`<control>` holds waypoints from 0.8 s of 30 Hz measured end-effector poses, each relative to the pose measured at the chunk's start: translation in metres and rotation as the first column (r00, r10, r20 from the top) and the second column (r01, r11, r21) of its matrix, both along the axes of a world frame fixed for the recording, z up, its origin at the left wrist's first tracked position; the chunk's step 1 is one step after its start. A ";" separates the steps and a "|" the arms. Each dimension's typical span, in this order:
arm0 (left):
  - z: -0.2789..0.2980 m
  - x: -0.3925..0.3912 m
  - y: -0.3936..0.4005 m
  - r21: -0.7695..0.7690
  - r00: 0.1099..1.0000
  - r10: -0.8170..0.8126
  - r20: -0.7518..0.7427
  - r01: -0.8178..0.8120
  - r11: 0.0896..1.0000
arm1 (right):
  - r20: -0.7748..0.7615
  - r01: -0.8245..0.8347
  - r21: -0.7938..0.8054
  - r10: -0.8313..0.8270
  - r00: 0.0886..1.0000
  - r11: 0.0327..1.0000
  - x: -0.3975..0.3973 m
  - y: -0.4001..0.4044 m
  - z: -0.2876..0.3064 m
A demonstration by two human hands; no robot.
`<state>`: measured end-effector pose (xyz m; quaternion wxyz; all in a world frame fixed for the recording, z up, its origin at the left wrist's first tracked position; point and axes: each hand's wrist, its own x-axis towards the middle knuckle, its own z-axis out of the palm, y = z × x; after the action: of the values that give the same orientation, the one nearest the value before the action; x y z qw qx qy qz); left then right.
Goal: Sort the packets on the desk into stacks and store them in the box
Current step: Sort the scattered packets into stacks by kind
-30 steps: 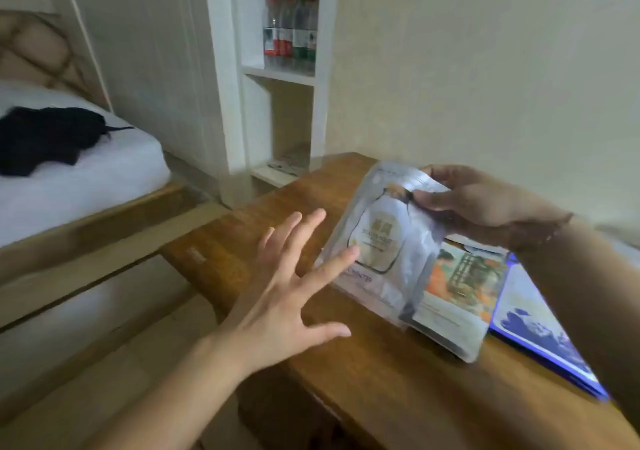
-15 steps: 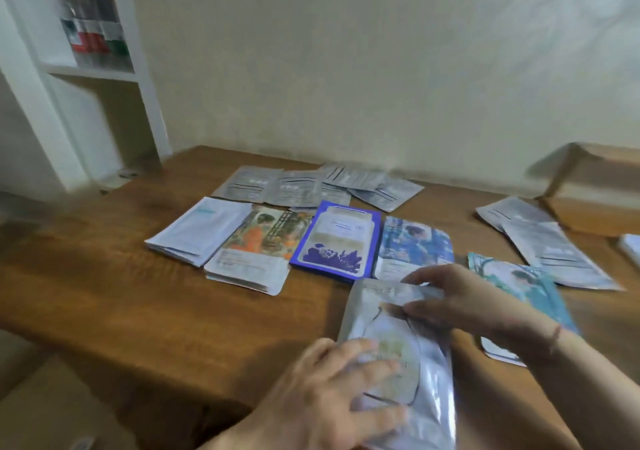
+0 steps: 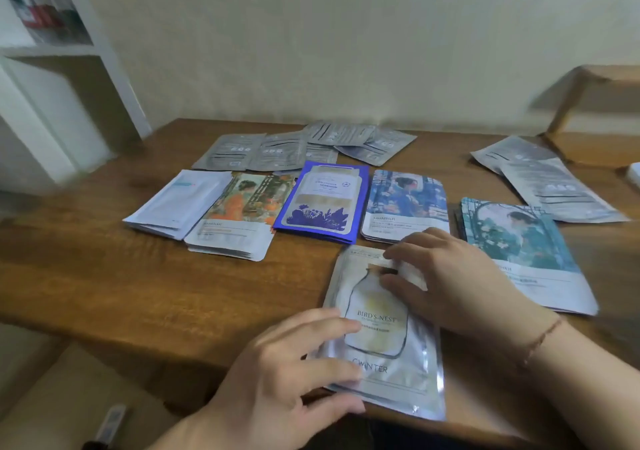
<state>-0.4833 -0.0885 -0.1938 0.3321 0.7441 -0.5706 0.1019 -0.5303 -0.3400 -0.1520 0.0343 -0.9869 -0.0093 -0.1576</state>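
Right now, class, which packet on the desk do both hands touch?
The silver Bird's-Nest packet at the desk's near edge: the left hand and right hand both rest on it. The colourful stacks behind lie untouched.

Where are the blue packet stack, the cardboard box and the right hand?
blue packet stack [image 3: 320,202]: head view, middle of top packet.
cardboard box [image 3: 602,150]: head view, front wall.
right hand [image 3: 457,281]: head view, back of hand.

You're shooting in dim, flat, warm indoor light. Soft shadows sit under the packets. White shelf [image 3: 52,79] and cardboard box [image 3: 595,117] smear with motion blur (edges worst); wide-angle bowing curves the desk [image 3: 104,276].
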 end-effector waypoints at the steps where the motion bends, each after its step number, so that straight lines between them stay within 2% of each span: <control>1: -0.001 -0.001 -0.001 -0.018 1.000 -0.006 -0.015 0.006 1.000 | -0.008 0.009 -0.015 -0.009 1.000 1.000 -0.002 0.000 -0.001; 4: -0.002 -0.004 -0.004 -0.062 0.999 -0.033 -0.024 0.031 0.998 | -0.037 0.011 -0.050 -0.013 0.999 0.999 -0.003 0.001 0.005; 7: 0.002 -0.004 0.000 -0.010 0.999 -0.031 -0.022 0.031 0.999 | -0.036 0.044 -0.024 -0.045 0.998 0.999 -0.023 0.003 0.017; 10: 0.005 0.005 0.010 0.135 0.990 0.136 0.027 -0.139 0.981 | 0.094 0.223 0.134 -0.236 0.967 0.966 -0.064 0.018 0.017; 12: 0.005 0.010 0.012 0.227 0.970 0.242 0.010 -0.237 0.944 | 0.016 0.312 0.123 -0.316 0.949 0.942 -0.079 0.030 0.013; 14: 0.004 0.008 0.010 0.286 0.967 0.250 0.044 -0.252 0.925 | -0.153 0.354 0.145 -0.332 0.931 0.924 -0.084 0.036 0.001; 16: 0.004 0.004 0.005 0.334 0.971 0.240 0.016 -0.232 0.914 | -0.212 0.357 0.201 -0.316 0.925 0.912 -0.086 0.040 -0.008; 18: 0.009 -0.001 0.001 0.327 0.967 0.248 -0.058 -0.216 0.920 | -0.126 0.379 0.242 -0.359 0.925 0.893 -0.090 0.036 -0.019; 20: 0.013 -0.007 -0.003 0.370 0.956 0.269 -0.121 -0.208 0.906 | -0.064 0.405 0.174 -0.401 0.914 0.897 -0.090 0.033 -0.029; 24: 0.018 -0.013 -0.010 0.376 0.946 0.306 -0.106 -0.247 0.893 | 0.001 0.381 0.078 -0.382 0.924 0.921 -0.084 0.029 -0.033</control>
<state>-0.4961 -0.0987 -0.1759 0.2185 0.8714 -0.4388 -0.0183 -0.6144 -0.3110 -0.1850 0.0403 -0.9665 0.1885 -0.1695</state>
